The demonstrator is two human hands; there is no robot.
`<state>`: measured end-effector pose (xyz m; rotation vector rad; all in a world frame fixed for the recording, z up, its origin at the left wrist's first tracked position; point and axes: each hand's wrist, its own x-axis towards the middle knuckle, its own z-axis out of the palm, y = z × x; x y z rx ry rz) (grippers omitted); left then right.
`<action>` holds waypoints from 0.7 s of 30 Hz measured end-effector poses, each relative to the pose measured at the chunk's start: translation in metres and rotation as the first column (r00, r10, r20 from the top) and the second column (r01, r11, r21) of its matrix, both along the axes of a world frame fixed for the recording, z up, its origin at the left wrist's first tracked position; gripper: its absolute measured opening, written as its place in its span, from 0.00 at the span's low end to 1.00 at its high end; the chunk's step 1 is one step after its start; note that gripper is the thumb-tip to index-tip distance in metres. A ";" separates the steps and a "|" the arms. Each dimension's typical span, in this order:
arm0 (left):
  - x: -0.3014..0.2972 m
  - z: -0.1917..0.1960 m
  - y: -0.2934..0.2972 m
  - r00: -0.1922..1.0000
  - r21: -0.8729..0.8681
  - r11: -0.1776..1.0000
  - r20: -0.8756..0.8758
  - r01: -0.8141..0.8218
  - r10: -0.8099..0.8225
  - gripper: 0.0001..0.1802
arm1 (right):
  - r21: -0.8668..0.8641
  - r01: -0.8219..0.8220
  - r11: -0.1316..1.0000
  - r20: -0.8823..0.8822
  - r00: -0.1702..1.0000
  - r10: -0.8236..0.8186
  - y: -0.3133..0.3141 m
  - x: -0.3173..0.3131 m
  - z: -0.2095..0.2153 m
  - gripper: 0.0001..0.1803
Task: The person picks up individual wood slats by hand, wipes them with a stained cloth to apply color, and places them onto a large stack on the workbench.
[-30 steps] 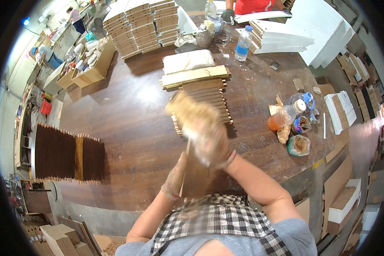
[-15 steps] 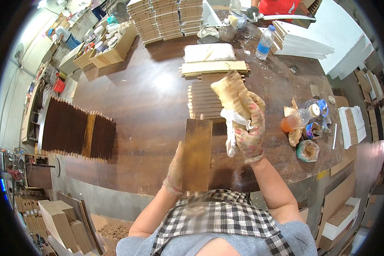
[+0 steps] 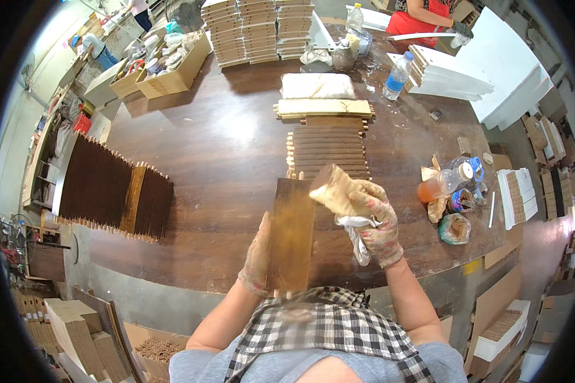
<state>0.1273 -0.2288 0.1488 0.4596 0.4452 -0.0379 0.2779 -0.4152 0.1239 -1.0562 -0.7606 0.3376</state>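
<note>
A brown-stained wooden slat point(image 3: 292, 236) with pale dowel pegs at its ends stands lengthwise before my body. My left hand point(image 3: 257, 256), in a patterned glove, grips its left edge; the fingers behind it are hidden. My gloved right hand point(image 3: 378, 225) is closed around a tan, brown-stained rag point(image 3: 336, 191), with a white cloth point(image 3: 360, 239) hanging below. The rag's tip is by the slat's upper right edge; whether it touches, I cannot tell. Just beyond lies a row of stained slats point(image 3: 329, 150) with pegs, and behind it a bundle of pale yellow slats point(image 3: 324, 108).
A dark slat stack point(image 3: 96, 185) occupies the table's left. On the right are a bottle of orange liquid point(image 3: 441, 184) and an open jar point(image 3: 455, 228). White boards point(image 3: 450, 76), a water bottle point(image 3: 398, 76) and a co-worker in a red apron point(image 3: 421, 22) are farther back.
My right hand has brought the rag down and left, closer to the slat. The slat has shifted slightly left in view. The co-worker's gloved hand now appears farther right.
</note>
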 end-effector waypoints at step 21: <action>-0.005 -0.017 0.037 0.952 -0.142 0.978 0.285 0.155 -0.110 0.35 | -0.275 0.149 0.950 0.103 0.987 -0.125 -0.017 -0.071 0.031 0.26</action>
